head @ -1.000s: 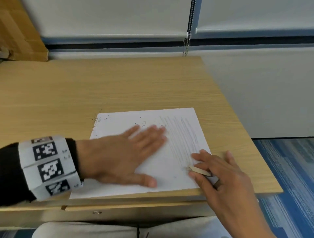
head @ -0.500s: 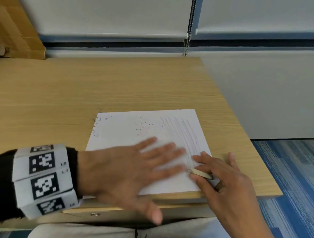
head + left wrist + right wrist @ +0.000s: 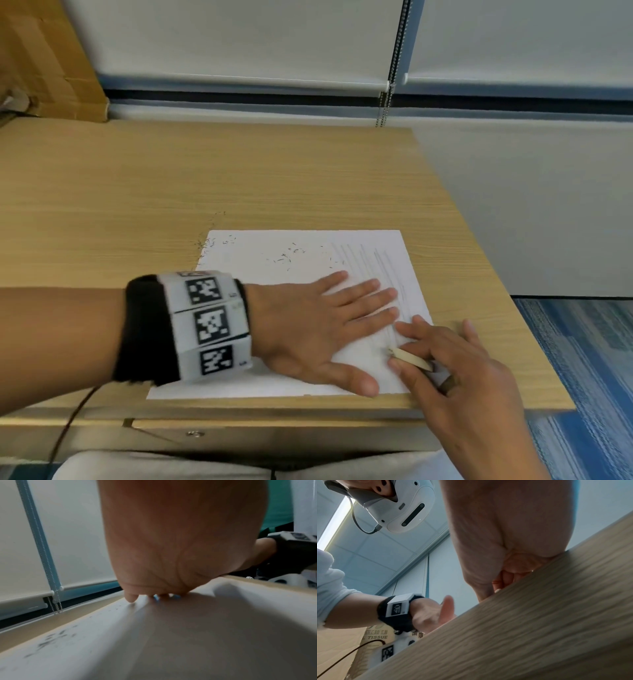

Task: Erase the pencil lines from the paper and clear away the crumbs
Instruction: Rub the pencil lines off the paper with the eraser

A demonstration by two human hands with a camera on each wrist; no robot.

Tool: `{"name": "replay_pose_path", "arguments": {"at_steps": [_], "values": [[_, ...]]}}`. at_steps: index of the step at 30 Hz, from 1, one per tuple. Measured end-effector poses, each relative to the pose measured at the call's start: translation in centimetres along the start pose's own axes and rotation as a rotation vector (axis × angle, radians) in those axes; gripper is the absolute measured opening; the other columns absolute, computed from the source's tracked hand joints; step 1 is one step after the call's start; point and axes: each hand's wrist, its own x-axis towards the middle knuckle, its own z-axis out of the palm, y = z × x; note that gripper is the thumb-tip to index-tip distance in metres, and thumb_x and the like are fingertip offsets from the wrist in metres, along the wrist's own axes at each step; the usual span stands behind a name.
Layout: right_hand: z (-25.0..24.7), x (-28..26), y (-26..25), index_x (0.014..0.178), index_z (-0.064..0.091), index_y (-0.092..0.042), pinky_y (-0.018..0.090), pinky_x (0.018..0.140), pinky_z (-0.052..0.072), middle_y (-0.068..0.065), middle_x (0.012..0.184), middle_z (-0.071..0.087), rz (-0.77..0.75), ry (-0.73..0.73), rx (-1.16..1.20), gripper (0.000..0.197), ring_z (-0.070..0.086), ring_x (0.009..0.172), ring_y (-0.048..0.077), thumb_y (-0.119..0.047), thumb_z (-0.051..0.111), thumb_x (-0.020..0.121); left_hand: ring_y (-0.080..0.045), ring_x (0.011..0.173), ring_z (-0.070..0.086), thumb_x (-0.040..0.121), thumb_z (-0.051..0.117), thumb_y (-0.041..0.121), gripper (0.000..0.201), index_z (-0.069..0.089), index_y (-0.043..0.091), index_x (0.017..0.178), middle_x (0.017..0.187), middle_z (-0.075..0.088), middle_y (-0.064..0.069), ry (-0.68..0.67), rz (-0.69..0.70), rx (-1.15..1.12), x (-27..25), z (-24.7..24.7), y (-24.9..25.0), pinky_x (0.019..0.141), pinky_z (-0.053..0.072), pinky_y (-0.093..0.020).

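A: Where is everything?

B: White sheet of paper [image 3: 301,260] lower centre on the light wooden desk [image 3: 205,178]. Left hand [image 3: 318,329] flat on it, fingers straight and spread. Right hand [image 3: 459,363] lower right, pinching a flat beige eraser [image 3: 409,358] against faint grey pencil lines [image 3: 373,270].

A: Around it?

B: Dark eraser crumbs [image 3: 284,258] scattered at upper sheet and beyond its upper-left corner. Brown cardboard box [image 3: 44,58] upper left; bead chain [image 3: 388,85] hanging behind.

Desk [image 3: 239,178]: light wood-grain laminate, matt, smooth. Sheet [image 3: 260,274]: white paper, matt, bearing grey pencil lines [image 3: 376,270]. Eraser [image 3: 411,358]: beige, dull. Wrist band [image 3: 209,325]: white matt plastic on black fabric strap. Floor [image 3: 582,359]: blue woven carpet
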Motion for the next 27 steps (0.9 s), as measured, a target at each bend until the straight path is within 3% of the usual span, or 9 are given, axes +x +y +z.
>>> {"name": "replay_pose_path", "arguments": {"at_steps": [3, 8, 10, 12, 16, 18, 22, 25, 27], "values": [[-0.1, 0.0, -0.1, 0.077, 0.068, -0.028, 0.036, 0.113, 0.023, -0.031, 0.110, 0.064, 0.022, -0.014, 0.026, 0.026, 0.052, 0.116, -0.011, -0.051, 0.057, 0.077, -0.017, 0.140, -0.035, 0.083, 0.003, 0.074, 0.091, -0.032, 0.019, 0.146, 0.150, -0.042, -0.002, -0.003, -0.104, -0.057, 1.0, -0.6, -1.8, 0.119, -0.012, -0.047], [-0.1, 0.1, -0.4, 0.073, 0.064, -0.031, 0.032, 0.114, 0.019, -0.036, 0.118, 0.055, 0.052, -0.017, 0.032, 0.016, 0.049, 0.116, -0.015, -0.047, 0.065, 0.075, -0.018, 0.146, -0.023, 0.070, -0.004, 0.081, 0.108, -0.028, 0.010, 0.148, 0.155, -0.035, -0.006, -0.055, -0.559, -0.217, -1.5, 0.2, -5.9, 0.121, -0.002, -0.042], [-0.2, 0.0, -0.4, 0.073, 0.063, -0.032, 0.033, 0.114, 0.019, -0.037, 0.116, 0.056, 0.063, -0.024, 0.026, 0.010, 0.049, 0.116, -0.016, -0.040, 0.069, 0.074, -0.019, 0.147, -0.020, 0.066, -0.005, 0.081, 0.112, -0.025, 0.008, 0.149, 0.157, -0.030, -0.008, -0.054, -0.667, -0.241, -2.2, 0.1, -6.0, 0.121, -0.001, -0.041], [-0.3, 0.1, -0.4, 0.078, 0.062, -0.037, 0.034, 0.114, 0.019, -0.036, 0.106, 0.061, 0.070, -0.029, 0.014, 0.009, 0.049, 0.114, -0.017, -0.043, 0.067, 0.074, -0.019, 0.146, -0.025, 0.069, -0.004, 0.080, 0.106, -0.029, 0.012, 0.148, 0.155, -0.034, -0.007, -0.010, -0.555, -0.207, -2.3, -0.1, -4.8, 0.121, -0.004, -0.041], [-0.3, 0.2, -0.5, 0.091, 0.060, -0.043, 0.033, 0.116, 0.017, -0.037, 0.096, 0.061, 0.079, -0.041, -0.004, 0.019, 0.051, 0.111, -0.018, -0.044, 0.067, 0.074, -0.013, 0.139, -0.038, 0.080, 0.004, 0.076, 0.090, -0.035, 0.028, 0.144, 0.148, -0.045, 0.002, -0.042, -0.117, -0.101, -2.2, 0.5, -1.2, 0.117, -0.018, -0.037], [-0.4, 0.3, -0.5, 0.091, 0.062, -0.041, 0.032, 0.117, 0.015, -0.037, 0.094, 0.061, 0.089, -0.051, -0.005, 0.018, 0.052, 0.113, -0.014, -0.046, 0.067, 0.074, -0.012, 0.138, -0.039, 0.079, 0.003, 0.078, 0.090, -0.036, 0.027, 0.143, 0.147, -0.047, 0.004, -0.070, -0.162, -0.104, -2.6, 0.9, -2.1, 0.118, -0.016, -0.038], [-0.7, 0.3, -0.8, 0.090, 0.068, -0.035, 0.032, 0.119, 0.012, -0.031, 0.096, 0.066, 0.105, -0.089, -0.031, 0.018, 0.054, 0.113, -0.010, -0.045, 0.065, 0.075, -0.010, 0.145, -0.025, 0.073, 0.005, 0.084, 0.103, -0.030, 0.023, 0.147, 0.153, -0.038, 0.005, -0.083, -0.406, -0.178, -4.1, 0.3, -5.1, 0.122, 0.003, -0.038], [-1.2, 0.8, -1.2, 0.085, 0.069, -0.031, 0.040, 0.117, 0.016, -0.027, 0.097, 0.067, 0.072, -0.128, -0.132, 0.020, 0.057, 0.106, -0.006, -0.049, 0.064, 0.078, -0.010, 0.147, -0.017, 0.064, 0.025, 0.094, 0.111, -0.023, 0.041, 0.148, 0.156, -0.031, 0.014, -0.104, -0.437, -0.232, -4.0, -0.3, -4.8, 0.120, 0.015, -0.048], [-1.7, 1.5, -1.7, 0.083, 0.070, -0.031, 0.044, 0.114, 0.018, -0.024, 0.093, 0.067, 0.041, -0.157, -0.214, 0.012, 0.063, 0.087, -0.001, -0.042, 0.071, 0.080, -0.014, 0.148, -0.016, 0.059, 0.043, 0.094, 0.119, -0.024, 0.047, 0.146, 0.157, -0.031, 0.013, -0.125, -0.447, -0.227, -3.5, -0.4, -4.4, 0.118, 0.018, -0.054]]}}
